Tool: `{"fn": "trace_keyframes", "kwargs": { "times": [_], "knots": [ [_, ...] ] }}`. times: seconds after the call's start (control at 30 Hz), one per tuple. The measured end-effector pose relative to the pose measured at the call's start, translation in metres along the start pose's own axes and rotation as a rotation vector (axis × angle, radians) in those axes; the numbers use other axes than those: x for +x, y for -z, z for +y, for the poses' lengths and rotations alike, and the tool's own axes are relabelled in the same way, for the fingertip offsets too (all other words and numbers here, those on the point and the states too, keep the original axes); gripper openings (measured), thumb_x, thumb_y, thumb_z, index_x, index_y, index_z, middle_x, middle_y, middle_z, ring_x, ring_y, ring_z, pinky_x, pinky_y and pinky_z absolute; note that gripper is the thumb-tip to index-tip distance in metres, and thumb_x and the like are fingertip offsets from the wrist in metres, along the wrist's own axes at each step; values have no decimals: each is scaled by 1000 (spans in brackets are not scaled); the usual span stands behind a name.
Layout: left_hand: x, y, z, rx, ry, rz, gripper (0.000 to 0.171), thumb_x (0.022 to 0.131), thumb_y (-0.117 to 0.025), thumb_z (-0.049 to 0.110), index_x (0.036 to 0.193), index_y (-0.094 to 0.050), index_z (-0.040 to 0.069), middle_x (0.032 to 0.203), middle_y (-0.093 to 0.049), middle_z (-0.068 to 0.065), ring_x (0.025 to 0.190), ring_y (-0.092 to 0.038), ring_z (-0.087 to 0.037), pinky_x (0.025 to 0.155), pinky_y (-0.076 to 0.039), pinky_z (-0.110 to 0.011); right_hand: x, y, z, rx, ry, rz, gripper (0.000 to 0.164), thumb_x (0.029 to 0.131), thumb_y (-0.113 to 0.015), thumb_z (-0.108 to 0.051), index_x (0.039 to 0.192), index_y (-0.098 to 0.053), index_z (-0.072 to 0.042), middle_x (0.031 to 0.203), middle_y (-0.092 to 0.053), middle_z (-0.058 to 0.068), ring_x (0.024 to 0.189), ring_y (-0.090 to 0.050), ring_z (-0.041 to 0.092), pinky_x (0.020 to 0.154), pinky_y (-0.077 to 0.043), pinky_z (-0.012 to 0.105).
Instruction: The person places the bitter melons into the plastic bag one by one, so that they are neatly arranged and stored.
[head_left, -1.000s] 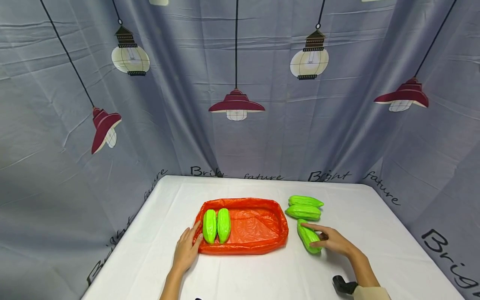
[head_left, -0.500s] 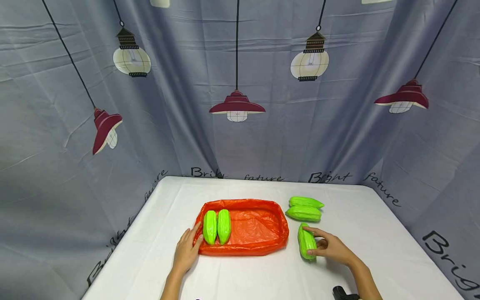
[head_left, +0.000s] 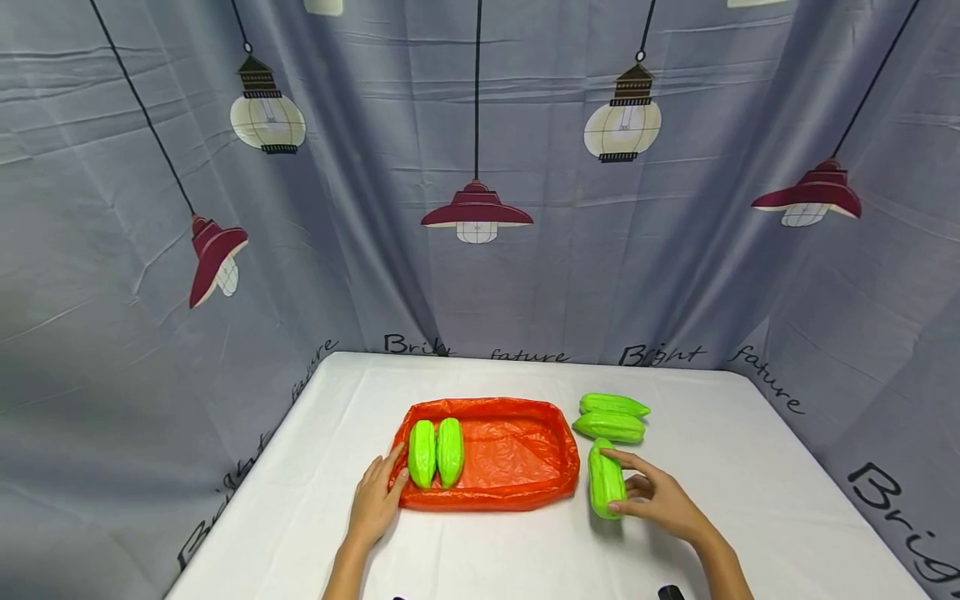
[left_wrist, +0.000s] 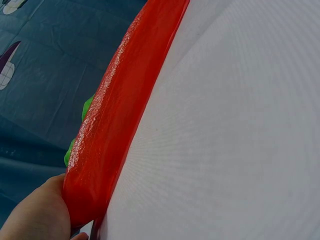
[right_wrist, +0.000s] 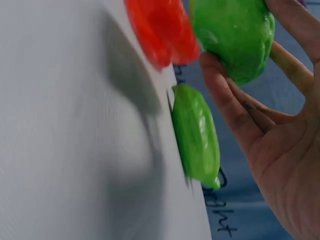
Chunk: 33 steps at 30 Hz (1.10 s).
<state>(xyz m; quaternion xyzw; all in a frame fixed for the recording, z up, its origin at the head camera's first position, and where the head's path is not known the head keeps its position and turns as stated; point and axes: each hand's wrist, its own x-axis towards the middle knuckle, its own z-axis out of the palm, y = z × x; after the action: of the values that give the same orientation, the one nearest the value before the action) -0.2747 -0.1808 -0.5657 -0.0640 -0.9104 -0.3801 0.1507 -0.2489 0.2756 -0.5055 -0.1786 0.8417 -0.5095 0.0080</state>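
Observation:
My right hand (head_left: pixel 660 498) pinches a ridged green gourd (head_left: pixel 604 479) between thumb and fingertips, the gourd standing lengthwise away from me. In the right wrist view, that held gourd (right_wrist: pixel 232 37) is above the table. My left hand (head_left: pixel 372 504) holds the front left corner of a shallow tray (head_left: pixel 495 498) wrapped in red plastic. From the left wrist, the hand (left_wrist: pixel 40 212) shows at one end of the tray's red wall (left_wrist: pixel 115 110). Side by side at the tray's left end lie two more gourds, one on the left (head_left: pixel 422 454) and one on the right (head_left: pixel 450 452).
Right of the tray, two gourds lie crosswise on the white table (head_left: pixel 495 558), one farther (head_left: pixel 613 405) and one nearer (head_left: pixel 611 427). A grey curtain (head_left: pixel 525 292) printed with lamps hangs behind the table. Part of a black object (head_left: pixel 671 592) shows at the bottom edge.
The right hand has turned the gourd from a slant to nearly straight, lifted it and brought it left toward the tray. The left hand stays at the tray's corner.

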Motion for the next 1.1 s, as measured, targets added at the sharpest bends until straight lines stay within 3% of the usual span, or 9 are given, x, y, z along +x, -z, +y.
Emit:
{"fn": "trace_keyframes", "kwargs": {
  "times": [0.33,0.6,0.83,1.1],
  "knots": [
    [-1,-2,-1,4,9,-5,47,104,-49,27,146,-46,6,144,-48,-25,136,-35,-47,107,-25,-68,12,-12,-22,-12,188,32,73,78,-84,-14,143,-50,-9,135,-56,16,83,-67,17,83,-54,30],
    [-1,-1,-1,5,6,-8,47,104,-49,28,146,-46,6,144,-48,-25,136,-35,-47,107,-25,-68,35,-29,-37,24,190,83,76,78,-85,-15,145,-48,-10,132,-55,19,88,-67,17,87,-53,30],
    [0,0,0,6,-4,-3,47,104,-49,27,146,-46,6,143,-48,-25,136,-35,-47,107,-25,-67,65,-45,-56,49,234,127,79,79,-83,-10,147,-45,-9,112,-65,14,90,-68,19,89,-53,39],
    [1,2,1,9,5,-11,47,104,-49,27,146,-46,6,143,-48,-25,136,-35,-48,107,-25,-68,91,-71,-106,70,267,93,77,80,-79,3,147,-42,2,134,-49,27,93,-66,36,82,-56,48]
  ]
}}
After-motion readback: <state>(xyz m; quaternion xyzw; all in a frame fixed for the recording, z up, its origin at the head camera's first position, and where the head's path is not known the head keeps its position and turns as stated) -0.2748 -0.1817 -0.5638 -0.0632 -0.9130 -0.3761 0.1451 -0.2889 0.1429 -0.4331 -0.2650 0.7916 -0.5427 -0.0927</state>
